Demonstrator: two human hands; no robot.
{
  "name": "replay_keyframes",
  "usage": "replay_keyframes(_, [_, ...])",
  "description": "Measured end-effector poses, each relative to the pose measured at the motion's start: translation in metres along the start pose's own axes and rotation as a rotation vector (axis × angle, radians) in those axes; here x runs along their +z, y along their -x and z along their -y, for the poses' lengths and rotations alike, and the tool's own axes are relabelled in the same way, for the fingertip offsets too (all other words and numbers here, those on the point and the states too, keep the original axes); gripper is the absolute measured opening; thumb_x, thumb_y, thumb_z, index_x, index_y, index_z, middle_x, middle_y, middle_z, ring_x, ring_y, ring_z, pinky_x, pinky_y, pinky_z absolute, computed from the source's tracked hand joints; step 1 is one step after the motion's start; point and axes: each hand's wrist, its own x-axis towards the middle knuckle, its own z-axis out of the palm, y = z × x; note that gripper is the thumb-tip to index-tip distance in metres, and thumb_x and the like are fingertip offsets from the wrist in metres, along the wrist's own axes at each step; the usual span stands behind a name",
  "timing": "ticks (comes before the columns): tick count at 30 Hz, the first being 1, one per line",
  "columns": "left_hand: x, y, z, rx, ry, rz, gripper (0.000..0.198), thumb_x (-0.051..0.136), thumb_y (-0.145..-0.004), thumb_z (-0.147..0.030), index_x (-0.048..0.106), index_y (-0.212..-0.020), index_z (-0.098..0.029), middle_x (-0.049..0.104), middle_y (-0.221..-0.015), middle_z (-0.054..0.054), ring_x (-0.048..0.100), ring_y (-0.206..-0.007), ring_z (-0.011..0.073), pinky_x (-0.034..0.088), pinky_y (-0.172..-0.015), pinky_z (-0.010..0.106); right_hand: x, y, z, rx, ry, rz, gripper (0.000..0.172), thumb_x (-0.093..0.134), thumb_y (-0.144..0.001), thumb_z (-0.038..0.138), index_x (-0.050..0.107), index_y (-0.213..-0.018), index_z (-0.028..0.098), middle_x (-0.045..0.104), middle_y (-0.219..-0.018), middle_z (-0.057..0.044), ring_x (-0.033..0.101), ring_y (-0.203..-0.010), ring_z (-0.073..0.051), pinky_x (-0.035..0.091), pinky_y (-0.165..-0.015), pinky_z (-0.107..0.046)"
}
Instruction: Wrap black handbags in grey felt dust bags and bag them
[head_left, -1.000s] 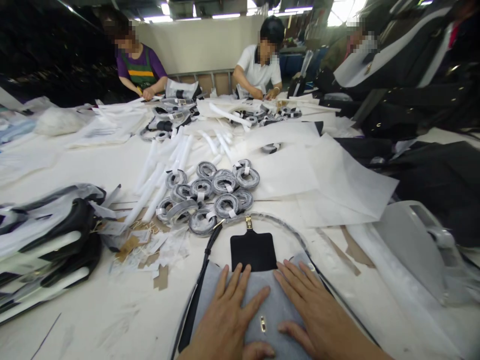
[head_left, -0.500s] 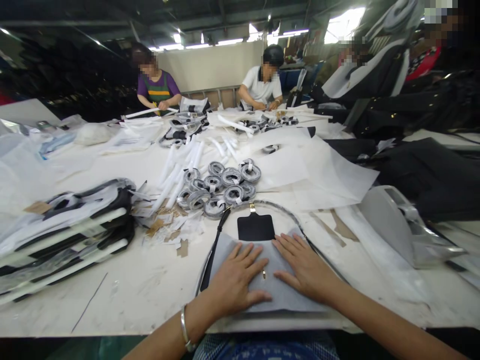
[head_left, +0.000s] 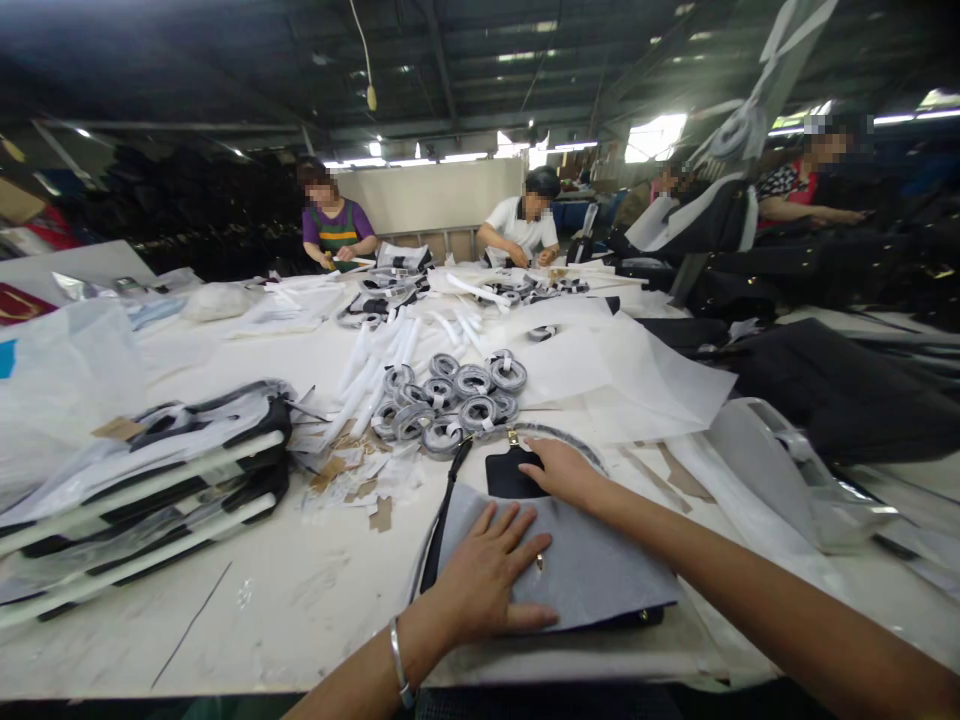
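L hand [head_left: 484, 585] flat, fingers [head_left: 516, 527] spread, on grey bag cover [head_left: 600, 570] on worktop [head_left: 300, 590]. R hand [head_left: 564, 470] touching black tab [head_left: 504, 480] at cover's far end, grip unclear. Coiled straps [head_left: 450, 395] just beyond; wrapped bags [head_left: 150, 500] stacked at left.

Both hands are bare: the left hand [head_left: 487, 580] and the right hand [head_left: 566, 470] wear neither gloves nor wraps. The fingers [head_left: 517, 525] are uncovered to the tips.

On the left wrist sits a thin bangle [head_left: 397, 665]. It is a plain, smooth, silver-coloured metal band, narrow and round, and it catches the light along its outer edge.

The left forearm [head_left: 352, 690] is uncovered from the bangle back to the frame's edge. The right forearm [head_left: 750, 600] is likewise unsleeved along its whole visible length.

Between the arms, at the very bottom, a sliver of dark cloth [head_left: 525, 706] shows, too dim to tell its pattern.
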Motion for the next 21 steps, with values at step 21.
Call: replay_keyframes(21, [0.011, 0.005, -0.004, 0.039, 0.074, -0.286, 0.071, 0.067, -0.079, -0.07, 0.057, -0.13, -0.022, 0.069, -0.116, 0.007, 0.063, -0.113, 0.0267, 0.038, -0.11, 0.047, -0.003, 0.11, -0.003, -0.489, -0.032, 0.011, 0.045, 0.047, -0.096, 0.012, 0.062, -0.135, 0.025, 0.061, -0.135, -0.012, 0.057, -0.123, -0.022, 0.048, -0.104, -0.04])
